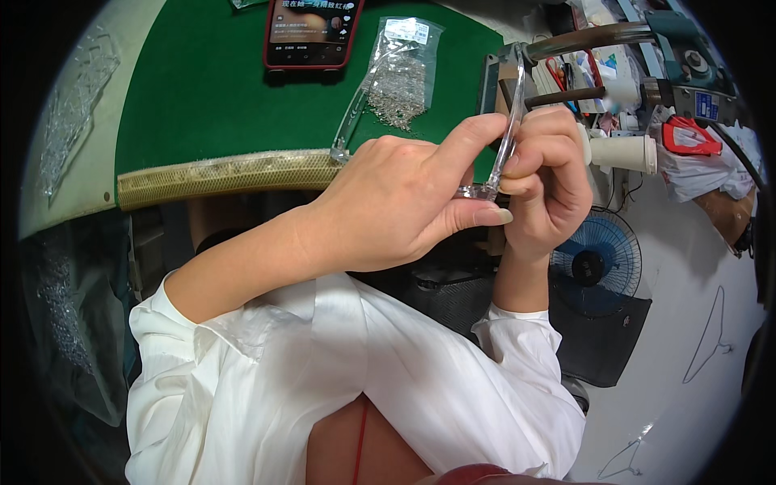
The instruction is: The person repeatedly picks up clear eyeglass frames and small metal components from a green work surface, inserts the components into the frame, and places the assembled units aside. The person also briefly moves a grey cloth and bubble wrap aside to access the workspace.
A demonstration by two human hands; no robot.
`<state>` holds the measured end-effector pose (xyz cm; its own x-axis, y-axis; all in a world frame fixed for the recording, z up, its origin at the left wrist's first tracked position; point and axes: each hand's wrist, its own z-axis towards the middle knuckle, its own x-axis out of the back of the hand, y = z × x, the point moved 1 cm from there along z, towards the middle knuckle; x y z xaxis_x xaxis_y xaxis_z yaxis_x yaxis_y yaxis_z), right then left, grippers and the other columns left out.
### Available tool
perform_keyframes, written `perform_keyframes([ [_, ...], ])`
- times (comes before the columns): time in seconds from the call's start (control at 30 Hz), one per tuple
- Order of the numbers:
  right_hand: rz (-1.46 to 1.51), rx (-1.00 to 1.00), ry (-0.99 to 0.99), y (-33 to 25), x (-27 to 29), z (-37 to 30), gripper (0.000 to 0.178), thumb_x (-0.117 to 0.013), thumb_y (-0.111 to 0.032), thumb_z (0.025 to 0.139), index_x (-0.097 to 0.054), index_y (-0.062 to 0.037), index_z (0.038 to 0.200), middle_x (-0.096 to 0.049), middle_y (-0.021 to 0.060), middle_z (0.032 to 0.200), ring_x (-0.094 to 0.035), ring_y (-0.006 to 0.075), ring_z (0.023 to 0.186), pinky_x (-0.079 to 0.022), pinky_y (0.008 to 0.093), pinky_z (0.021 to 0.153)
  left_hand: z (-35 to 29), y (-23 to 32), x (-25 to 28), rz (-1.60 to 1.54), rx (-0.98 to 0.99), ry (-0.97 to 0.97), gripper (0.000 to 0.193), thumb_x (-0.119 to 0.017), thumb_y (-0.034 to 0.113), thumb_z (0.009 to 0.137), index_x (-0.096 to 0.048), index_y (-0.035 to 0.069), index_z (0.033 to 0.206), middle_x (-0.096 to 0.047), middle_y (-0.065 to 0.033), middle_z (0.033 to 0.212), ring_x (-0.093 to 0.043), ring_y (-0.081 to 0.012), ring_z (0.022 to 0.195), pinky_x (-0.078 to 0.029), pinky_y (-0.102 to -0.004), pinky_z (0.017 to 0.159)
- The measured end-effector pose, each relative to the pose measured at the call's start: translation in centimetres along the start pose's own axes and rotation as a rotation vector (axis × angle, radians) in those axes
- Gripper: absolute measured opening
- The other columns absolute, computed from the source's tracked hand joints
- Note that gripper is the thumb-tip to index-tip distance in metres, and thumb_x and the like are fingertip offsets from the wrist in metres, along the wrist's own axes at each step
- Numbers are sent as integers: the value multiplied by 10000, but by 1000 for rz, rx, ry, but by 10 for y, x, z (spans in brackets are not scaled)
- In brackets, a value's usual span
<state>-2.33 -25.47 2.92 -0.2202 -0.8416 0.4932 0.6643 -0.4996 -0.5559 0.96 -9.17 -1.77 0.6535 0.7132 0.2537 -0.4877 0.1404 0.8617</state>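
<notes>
A clear plastic eyeglass frame (478, 192) is held between my two hands at the table's near edge. My left hand (396, 194) is closed on its front, thumb below and index finger stretched along the right temple arm (511, 121). My right hand (548, 174) has curled fingers pinched at the lower end of that temple, near the hinge corner. The other temple arm (350, 113) sticks up past my left hand over the green mat (218, 89). Most of the frame's front is hidden behind my left hand. Whether my right fingertips hold any tiny part, I cannot tell.
A clear bag (402, 77) of small metal pieces lies open-ended on the mat beside a red-cased phone (311, 36). A bench machine (687, 48) stands at right, above a white cup (622, 153) and a fan (598, 259). More clear frames (77, 113) lie far left.
</notes>
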Motion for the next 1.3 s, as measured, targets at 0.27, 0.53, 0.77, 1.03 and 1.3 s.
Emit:
perform_keyframes([
  [0.27,66,-33,4,0,0,-1,187,-715,-139,771,-598,5,786,-548,71,779,-496,160,718,-398,249,617,1,-1,0,-37,4,17,623,-596,298,885,-309,7,1354,-679,-127,814,-686,-312,734,-523,-324,660],
  [0.53,126,-439,98,27,5,-24,60,-592,-12,835,-598,40,864,-583,82,826,-552,136,773,-433,239,705,-1,1,19,-235,83,71,745,-571,447,892,-262,-23,1381,-607,-147,1021,-634,-172,767,-501,-267,666],
  [0.77,-210,-516,-124,64,-15,-55,52,-659,-21,770,-637,10,806,-608,85,760,-600,216,686,-465,296,618,-2,-3,34,-294,-66,259,780,-467,519,930,-198,-34,1410,-510,-228,1248,-628,-154,810,-465,-207,569],
  [1.03,-418,-352,-214,58,-28,-46,84,-673,-41,761,-595,-13,773,-558,87,755,-572,260,689,-454,358,612,1,-6,26,-411,-72,164,766,-489,467,937,-174,-40,1416,-292,-214,1432,-605,-167,785,-487,-260,659],
  [1.3,-62,-368,-21,45,-15,-30,88,-584,-74,853,-552,-7,806,-517,82,761,-518,199,668,-420,282,608,0,-6,10,-346,17,95,733,-532,457,920,-258,-42,1381,-589,-130,965,-603,-145,776,-493,-255,686],
])
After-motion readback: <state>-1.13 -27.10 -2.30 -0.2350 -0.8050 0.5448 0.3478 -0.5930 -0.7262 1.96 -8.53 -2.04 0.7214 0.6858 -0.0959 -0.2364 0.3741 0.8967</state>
